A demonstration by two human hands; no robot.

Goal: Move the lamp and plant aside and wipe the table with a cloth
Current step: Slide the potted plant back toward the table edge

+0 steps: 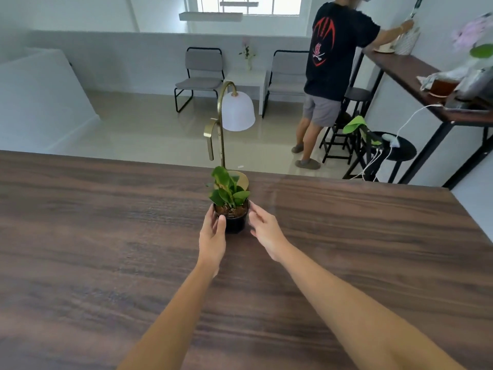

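Observation:
A small green plant [229, 188] in a black pot [234, 222] stands on the dark wooden table [106, 236], near its far edge. My left hand [213, 233] rests against the pot's left side, thumb on its front. My right hand [264, 231] is at the pot's right side, fingers spread, fingertips touching or almost touching the rim. Just behind the plant stands a brass lamp [222, 124] with a white bell shade [237, 110]; its round base is partly hidden by the leaves. No cloth is in view.
Beyond the table's far edge the floor drops away. A person in a black shirt [330, 49] stands at a wall counter [416, 76] at the right, with black stools [394, 150] and cables below. Two chairs [200, 76] and a white side table stand at the back.

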